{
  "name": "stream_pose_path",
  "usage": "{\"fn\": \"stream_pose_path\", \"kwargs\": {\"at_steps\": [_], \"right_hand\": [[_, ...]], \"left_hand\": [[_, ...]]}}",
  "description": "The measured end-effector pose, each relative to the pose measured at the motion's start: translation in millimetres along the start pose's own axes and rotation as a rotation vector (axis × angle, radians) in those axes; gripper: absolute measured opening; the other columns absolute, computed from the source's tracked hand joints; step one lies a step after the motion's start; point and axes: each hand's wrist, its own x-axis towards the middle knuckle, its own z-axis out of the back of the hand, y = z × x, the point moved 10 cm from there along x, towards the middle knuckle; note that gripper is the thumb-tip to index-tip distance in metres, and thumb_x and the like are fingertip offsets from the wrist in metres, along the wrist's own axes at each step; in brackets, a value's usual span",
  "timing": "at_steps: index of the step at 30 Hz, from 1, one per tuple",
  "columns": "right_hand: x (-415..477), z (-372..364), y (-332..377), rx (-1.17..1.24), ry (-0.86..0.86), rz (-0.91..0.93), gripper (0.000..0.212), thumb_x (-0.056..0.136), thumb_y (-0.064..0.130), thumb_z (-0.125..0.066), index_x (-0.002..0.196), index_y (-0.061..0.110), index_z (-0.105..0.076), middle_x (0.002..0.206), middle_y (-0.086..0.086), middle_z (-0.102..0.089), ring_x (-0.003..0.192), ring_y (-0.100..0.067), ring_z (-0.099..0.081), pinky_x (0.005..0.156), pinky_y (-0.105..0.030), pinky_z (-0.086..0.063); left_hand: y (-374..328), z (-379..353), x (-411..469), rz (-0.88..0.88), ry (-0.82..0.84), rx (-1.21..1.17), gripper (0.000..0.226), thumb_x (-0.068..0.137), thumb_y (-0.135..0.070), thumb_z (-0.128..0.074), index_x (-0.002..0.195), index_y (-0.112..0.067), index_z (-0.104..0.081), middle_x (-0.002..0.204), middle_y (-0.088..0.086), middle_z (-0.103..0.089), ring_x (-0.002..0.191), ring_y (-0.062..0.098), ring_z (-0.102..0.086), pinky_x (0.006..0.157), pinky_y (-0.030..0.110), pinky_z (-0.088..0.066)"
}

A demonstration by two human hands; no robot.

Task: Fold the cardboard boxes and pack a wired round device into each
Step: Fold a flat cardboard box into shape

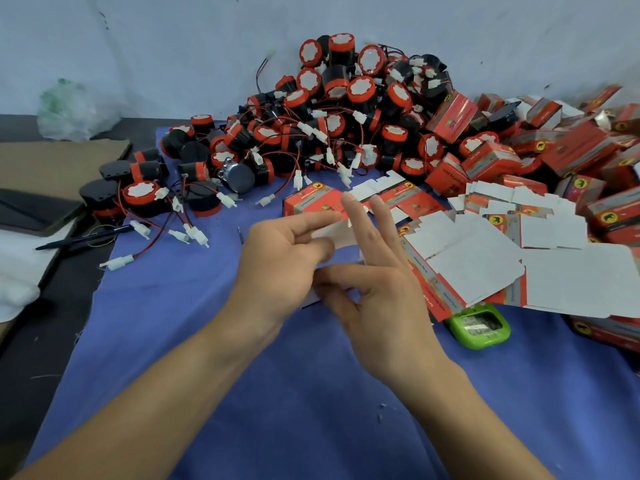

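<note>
Blue cloth (pixel 173 341) covers most of the dark counter (pixel 41 358), which backs onto a pale wall (pixel 156 46). At the centre of the frame the left hand (pixel 277 261) and right hand (pixel 381 296) meet over the cloth around a flat box blank (pixel 341 239), white side toward the camera. The left grip pinches the blank's upper flap between forefinger and thumb. The right grip is slack: its fingers stand straight and spread, and its thumb lies across the blank toward the left hand.

Just beyond the fingertips a folded red box (pixel 311 202) sits on the cloth. Behind it, from centre to upper right, rises a heap of round devices (pixel 346 109), black with red bands, their red and black wires ending in white plugs. To the right lie loose flat blanks (pixel 485 258), and past them, along the right edge, a pile of folded boxes (pixel 491 161). A green gadget (pixel 479 325) lies on the cloth under the blanks' near edge.

At left a pen (pixel 83 239) lies off the cloth, with a brown cardboard sheet (pixel 59 164) and a clear plastic bag (pixel 72 112) behind it.
</note>
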Motion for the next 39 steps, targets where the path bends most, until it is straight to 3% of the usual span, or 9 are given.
{"fn": "stream_pose_path", "kwargs": {"at_steps": [7, 13, 19, 23, 27, 32, 34, 36, 39], "right_hand": [[1, 17, -33, 0.017, -0.096, -0.169, 0.037, 0.080, 0.016, -0.084, 0.110, 0.034, -0.076, 0.156, 0.013, -0.045, 0.140, -0.004, -0.041, 0.103, 0.001, -0.024], [4, 22, -53, 0.040, -0.154, -0.255, 0.028, 0.081, 0.027, -0.084, 0.107, 0.033, -0.075, 0.153, 0.019, -0.046, 0.136, 0.001, -0.042, 0.105, -0.028, -0.045], [-5, 32, -70, 0.554, -0.337, -0.352, 0.046, 0.087, 0.035, -0.063, 0.132, 0.042, -0.058, 0.138, 0.023, -0.058, 0.130, 0.000, -0.053, 0.093, -0.018, -0.050], [-8, -3, -91, 0.862, -0.093, -0.598, 0.033, 0.104, 0.030, -0.045, 0.109, 0.029, -0.078, 0.115, 0.005, -0.076, 0.111, -0.011, -0.069, 0.093, -0.031, -0.051], [-5, -13, -88, 0.788, 0.039, -0.536, 0.027, 0.099, 0.017, -0.055, 0.106, 0.027, -0.079, 0.103, 0.009, -0.077, 0.097, -0.009, -0.069, 0.086, -0.025, -0.053], [2, -2, -83, 0.590, -0.039, -0.402, 0.035, 0.096, 0.002, -0.053, 0.104, 0.023, -0.080, 0.073, 0.019, -0.064, 0.067, 0.001, -0.052, 0.062, -0.010, -0.041], [1, -2, -87, 0.596, -0.059, -0.416, 0.035, 0.098, 0.003, -0.052, 0.104, 0.022, -0.080, 0.067, 0.021, -0.059, 0.062, 0.002, -0.048, 0.059, -0.008, -0.037], [0, 0, -87, 0.621, -0.075, -0.423, 0.035, 0.100, 0.004, -0.052, 0.105, 0.023, -0.081, 0.069, 0.021, -0.062, 0.063, 0.003, -0.051, 0.058, -0.006, -0.036], [1, -1, -85, 0.709, -0.083, -0.429, 0.034, 0.101, 0.004, -0.053, 0.104, 0.024, -0.081, 0.089, 0.011, -0.076, 0.077, 0.004, -0.062, 0.068, -0.010, -0.045]], "left_hand": [[4, -6, 14, -0.050, 0.221, -0.146, 0.061, 0.081, -0.005, -0.059, 0.139, -0.023, -0.063, 0.122, -0.005, -0.076, 0.126, 0.007, -0.063, 0.103, 0.024, -0.051], [16, -18, 7, -0.142, 0.145, 0.115, 0.025, 0.095, -0.038, -0.053, 0.111, -0.042, -0.071, 0.105, -0.015, -0.076, 0.100, 0.004, -0.069, 0.083, 0.019, -0.053], [20, -13, 7, -0.165, 0.096, 0.160, 0.040, 0.090, -0.027, -0.053, 0.122, -0.042, -0.071, 0.108, -0.027, -0.074, 0.102, -0.004, -0.066, 0.076, 0.009, -0.046], [21, -10, 7, -0.169, 0.068, 0.166, 0.041, 0.095, -0.018, -0.059, 0.126, -0.041, -0.070, 0.110, -0.026, -0.073, 0.103, -0.006, -0.064, 0.076, 0.006, -0.045], [23, -12, 7, -0.164, 0.064, 0.289, 0.047, 0.098, -0.017, -0.057, 0.136, -0.044, -0.062, 0.099, -0.025, -0.066, 0.090, -0.010, -0.059, 0.071, 0.003, -0.040], [19, -30, 1, -0.194, 0.262, 0.356, 0.061, 0.083, -0.045, -0.051, 0.141, -0.060, -0.037, 0.119, -0.026, -0.060, 0.105, -0.002, -0.057, 0.086, 0.022, -0.046], [22, -42, 10, -0.097, 0.372, 0.178, 0.067, 0.083, -0.035, -0.053, 0.146, -0.052, -0.039, 0.122, -0.016, -0.063, 0.123, 0.005, -0.055, 0.098, 0.023, -0.044], [26, -43, 15, -0.043, 0.430, 0.001, 0.054, 0.098, -0.016, -0.046, 0.150, -0.033, -0.047, 0.131, -0.010, -0.062, 0.143, 0.014, -0.046, 0.107, 0.015, -0.036], [19, -34, 3, -0.125, 0.423, -0.095, 0.043, 0.106, -0.033, -0.042, 0.144, -0.043, -0.058, 0.147, -0.017, -0.059, 0.144, 0.002, -0.044, 0.117, 0.027, -0.032]]}}
